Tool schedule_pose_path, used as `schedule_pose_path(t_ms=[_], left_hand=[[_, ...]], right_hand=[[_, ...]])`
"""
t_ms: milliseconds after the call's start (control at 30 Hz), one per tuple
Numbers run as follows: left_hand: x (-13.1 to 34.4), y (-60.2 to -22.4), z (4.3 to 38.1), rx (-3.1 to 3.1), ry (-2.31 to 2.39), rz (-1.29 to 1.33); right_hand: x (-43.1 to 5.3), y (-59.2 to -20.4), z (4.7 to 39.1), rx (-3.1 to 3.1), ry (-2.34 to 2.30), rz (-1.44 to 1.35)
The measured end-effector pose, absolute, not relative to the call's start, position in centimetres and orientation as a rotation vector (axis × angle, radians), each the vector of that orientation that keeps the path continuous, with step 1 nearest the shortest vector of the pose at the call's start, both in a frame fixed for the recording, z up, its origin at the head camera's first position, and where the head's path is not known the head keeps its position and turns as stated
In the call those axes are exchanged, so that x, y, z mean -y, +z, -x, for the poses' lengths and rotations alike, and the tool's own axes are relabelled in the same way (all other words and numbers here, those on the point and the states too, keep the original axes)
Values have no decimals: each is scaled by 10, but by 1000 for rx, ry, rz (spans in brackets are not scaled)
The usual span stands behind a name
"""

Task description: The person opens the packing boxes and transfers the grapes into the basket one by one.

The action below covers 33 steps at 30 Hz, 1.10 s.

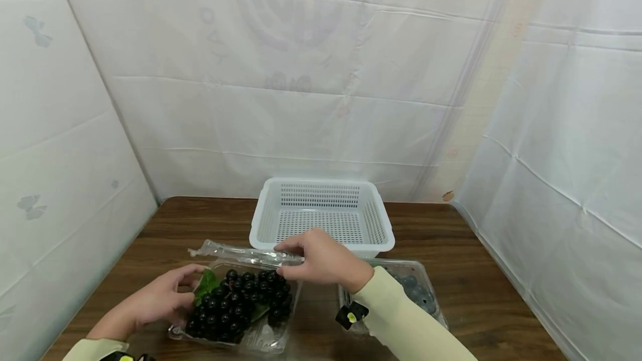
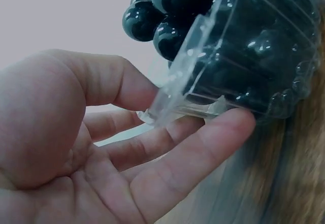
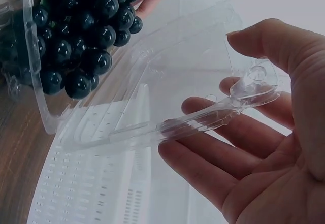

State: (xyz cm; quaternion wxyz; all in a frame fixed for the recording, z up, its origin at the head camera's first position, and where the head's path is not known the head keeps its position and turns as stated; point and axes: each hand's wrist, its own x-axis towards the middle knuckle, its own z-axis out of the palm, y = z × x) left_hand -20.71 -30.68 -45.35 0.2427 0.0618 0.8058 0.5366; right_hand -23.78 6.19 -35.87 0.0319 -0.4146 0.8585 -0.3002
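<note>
A clear plastic box (image 1: 268, 338) stands at the front left, its lid (image 1: 241, 252) hinged up along the far side. Inside lies a bunch of glossy black grapes (image 1: 225, 308) with green leaves (image 1: 207, 283). My left hand (image 1: 163, 297) grips the box's left rim, thumb above and fingers below it, as the left wrist view shows (image 2: 132, 132). Over the lid's right end is my right hand (image 1: 323, 261). In the right wrist view, its relaxed fingers (image 3: 223, 158) lie against the lid's edge, the thumb standing apart.
Behind the grapes stands a white slotted plastic basket (image 1: 257, 222). A second clear box (image 1: 432, 288) with bluish round fruit (image 1: 418, 294) sits at the right, partly hidden by my right sleeve. White sheeting (image 1: 311, 99) walls the wooden table (image 1: 486, 288) on three sides.
</note>
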Motion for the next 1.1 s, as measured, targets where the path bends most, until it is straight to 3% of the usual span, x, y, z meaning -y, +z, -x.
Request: schedule_pose_path(t_ms=[1100], left_hand=[[333,-418,271,-2576,862,-331]], right_hand=[[-35,-372,251,-2479,-1470,1008]])
